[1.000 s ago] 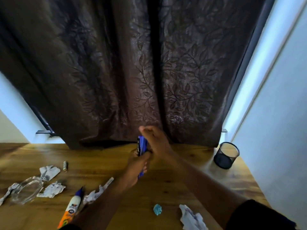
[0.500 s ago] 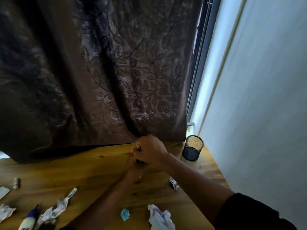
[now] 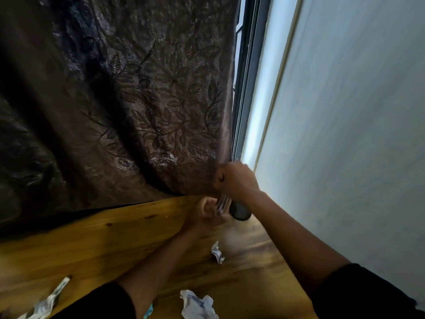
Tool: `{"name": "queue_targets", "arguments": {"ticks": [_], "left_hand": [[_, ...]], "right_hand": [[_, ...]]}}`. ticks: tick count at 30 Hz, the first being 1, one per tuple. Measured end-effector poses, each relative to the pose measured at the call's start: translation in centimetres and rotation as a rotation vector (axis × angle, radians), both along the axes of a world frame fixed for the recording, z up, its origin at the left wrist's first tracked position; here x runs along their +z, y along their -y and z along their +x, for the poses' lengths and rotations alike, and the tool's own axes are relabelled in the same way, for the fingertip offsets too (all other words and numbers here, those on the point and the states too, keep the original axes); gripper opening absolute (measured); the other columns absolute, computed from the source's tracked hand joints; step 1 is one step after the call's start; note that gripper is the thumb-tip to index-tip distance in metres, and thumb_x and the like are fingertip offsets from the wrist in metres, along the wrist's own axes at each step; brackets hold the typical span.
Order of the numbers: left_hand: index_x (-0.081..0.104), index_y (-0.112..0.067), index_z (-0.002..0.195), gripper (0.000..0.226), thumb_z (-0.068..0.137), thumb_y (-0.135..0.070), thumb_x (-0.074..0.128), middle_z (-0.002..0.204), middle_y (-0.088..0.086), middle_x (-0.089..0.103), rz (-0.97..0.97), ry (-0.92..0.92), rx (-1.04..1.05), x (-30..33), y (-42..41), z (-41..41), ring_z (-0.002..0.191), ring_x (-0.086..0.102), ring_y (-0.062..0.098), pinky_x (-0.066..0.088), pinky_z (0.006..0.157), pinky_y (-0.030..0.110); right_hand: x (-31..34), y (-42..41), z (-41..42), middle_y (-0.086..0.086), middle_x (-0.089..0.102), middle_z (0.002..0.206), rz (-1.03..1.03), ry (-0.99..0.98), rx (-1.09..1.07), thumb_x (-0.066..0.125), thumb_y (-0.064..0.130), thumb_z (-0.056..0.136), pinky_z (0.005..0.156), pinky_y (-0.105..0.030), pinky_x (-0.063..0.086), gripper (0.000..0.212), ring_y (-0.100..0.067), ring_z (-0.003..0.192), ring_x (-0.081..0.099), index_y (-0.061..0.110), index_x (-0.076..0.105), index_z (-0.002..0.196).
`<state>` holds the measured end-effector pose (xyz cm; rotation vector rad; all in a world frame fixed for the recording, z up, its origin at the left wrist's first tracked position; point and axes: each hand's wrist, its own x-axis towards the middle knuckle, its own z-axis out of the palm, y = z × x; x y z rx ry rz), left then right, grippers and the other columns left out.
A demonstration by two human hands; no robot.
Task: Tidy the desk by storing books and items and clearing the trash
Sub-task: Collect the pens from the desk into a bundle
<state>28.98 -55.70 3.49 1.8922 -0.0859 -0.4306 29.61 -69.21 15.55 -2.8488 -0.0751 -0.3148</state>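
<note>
You had your right hand (image 3: 236, 178) curled in a fist round the top of a small bundle of pens (image 3: 222, 202), held upright just over the black mesh pen cup (image 3: 240, 211) at the far right corner of the desk (image 3: 92, 245), close against the curtain (image 3: 115, 100). Your left hand (image 3: 207, 212) cupped the lower ends of the same bundle, fingers bent round them. How many pens were in the bundle could not be told; they blurred into one streak. They looked light, stiff and smooth, likely to slip past one another, so a grip round the whole bunch near the middle seemed safest, with the tips steered into the cup's mouth. The cup itself looked light enough to tip if knocked. Three crumpled papers showed on the wood: one small (image 3: 217, 253) near your right forearm, one larger (image 3: 197, 306) at the near edge, one twisted strip (image 3: 50, 300) at lower left. A teal scrap (image 3: 148, 313) peeked beside your left sleeve
</note>
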Motion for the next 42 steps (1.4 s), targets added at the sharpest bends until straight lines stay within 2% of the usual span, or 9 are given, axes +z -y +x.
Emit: {"name": "queue_targets", "arguments": {"ticks": [3, 8, 11, 15, 24, 27, 32, 37, 42], "left_hand": [[0.051, -0.02, 0.134, 0.108, 0.042, -0.068, 0.083, 0.133, 0.004, 0.059, 0.048, 0.057, -0.055, -0.7, 1.8, 0.8, 0.114, 0.06, 0.016, 0.055, 0.095, 0.034], [0.024, -0.013, 0.159, 0.129, 0.055, -0.055, 0.088, 0.161, 0.005, 0.032, 0.126, 0.142, -0.145, -0.6, 5.3, 2.3, 0.145, 0.036, 0.022, 0.038, 0.116, 0.04], [0.033, -0.015, 0.154, 0.119, 0.058, -0.055, 0.091, 0.151, -0.002, 0.04, 0.188, 0.198, -0.171, -0.5, 7.1, 3.9, 0.141, 0.04, 0.019, 0.038, 0.109, 0.03], [0.045, -0.021, 0.145, 0.111, 0.052, -0.074, 0.076, 0.144, 0.001, 0.054, 0.272, 0.287, -0.215, -2.0, 8.2, 5.3, 0.133, 0.052, 0.022, 0.049, 0.105, 0.042], [0.062, -0.032, 0.122, 0.078, 0.053, -0.066, 0.078, 0.113, -0.01, 0.069, 0.227, 0.383, -0.171, -1.9, 8.1, 4.9, 0.099, 0.065, 0.011, 0.054, 0.08, 0.031], [0.064, -0.028, 0.121, 0.072, 0.059, -0.053, 0.088, 0.109, -0.008, 0.071, 0.217, 0.39, -0.166, -1.9, 8.0, 5.0, 0.096, 0.066, 0.011, 0.048, 0.073, 0.024], [0.062, -0.025, 0.128, 0.074, 0.063, -0.043, 0.093, 0.118, -0.005, 0.071, 0.201, 0.371, -0.154, -1.6, 7.9, 4.8, 0.106, 0.066, 0.015, 0.055, 0.085, 0.032], [0.036, -0.016, 0.156, 0.118, 0.058, -0.049, 0.093, 0.152, 0.005, 0.051, 0.251, 0.251, -0.192, -1.5, 7.1, 4.7, 0.138, 0.049, 0.022, 0.046, 0.108, 0.041], [0.029, -0.011, 0.158, 0.117, 0.065, -0.03, 0.096, 0.157, 0.012, 0.041, 0.253, 0.192, -0.148, -2.3, 5.1, 3.4, 0.144, 0.041, 0.025, 0.041, 0.115, 0.045]], "right_hand": [[0.8, 3.6, 0.4, -0.006, 0.063, 0.072, -0.078, 0.114, -0.107, 0.065, 0.028, 0.084, 0.061, -0.035, 0.057, 0.013, -0.029, 0.065, 0.065, 0.017, 0.066, 0.077], [-0.3, 6.6, 1.0, 0.0, 0.046, 0.063, -0.165, 0.152, -0.188, 0.063, 0.023, 0.087, 0.056, -0.032, 0.051, 0.025, -0.028, 0.057, 0.058, 0.019, 0.048, 0.068], [-1.8, 7.3, 1.7, -0.003, 0.051, 0.066, -0.153, 0.147, -0.22, 0.059, 0.022, 0.089, 0.053, -0.03, 0.044, 0.023, -0.031, 0.06, 0.06, 0.017, 0.05, 0.069], [-3.9, 7.7, 2.5, -0.011, 0.065, 0.079, -0.172, 0.086, -0.213, 0.06, 0.026, 0.091, 0.056, -0.033, 0.046, 0.018, -0.036, 0.069, 0.065, 0.013, 0.06, 0.08], [-7.9, 7.7, 3.6, -0.008, 0.063, 0.083, -0.203, 0.023, -0.139, 0.055, 0.04, 0.098, 0.058, -0.032, 0.042, 0.029, -0.033, 0.072, 0.065, 0.019, 0.051, 0.077], [-8.5, 7.6, 3.6, -0.007, 0.061, 0.082, -0.204, 0.016, -0.148, 0.052, 0.042, 0.099, 0.058, -0.033, 0.046, 0.031, -0.033, 0.072, 0.066, 0.018, 0.061, 0.081], [-8.1, 7.8, 3.1, 0.001, 0.046, 0.076, -0.279, 0.045, -0.16, 0.051, 0.051, 0.098, 0.057, -0.031, 0.047, 0.038, -0.03, 0.069, 0.066, 0.018, 0.066, 0.087], [-6.6, 8.2, 2.5, -0.003, 0.066, 0.084, -0.357, 0.048, -0.182, 0.047, 0.059, 0.098, 0.057, -0.03, 0.039, 0.045, -0.029, 0.074, 0.068, 0.018, 0.068, 0.097], [-4.6, 7.6, 1.3, -0.002, 0.061, 0.077, -0.343, 0.078, -0.244, 0.048, 0.06, 0.097, 0.06, -0.03, 0.049, 0.047, -0.028, 0.072, 0.067, 0.019, 0.071, 0.098]]}}
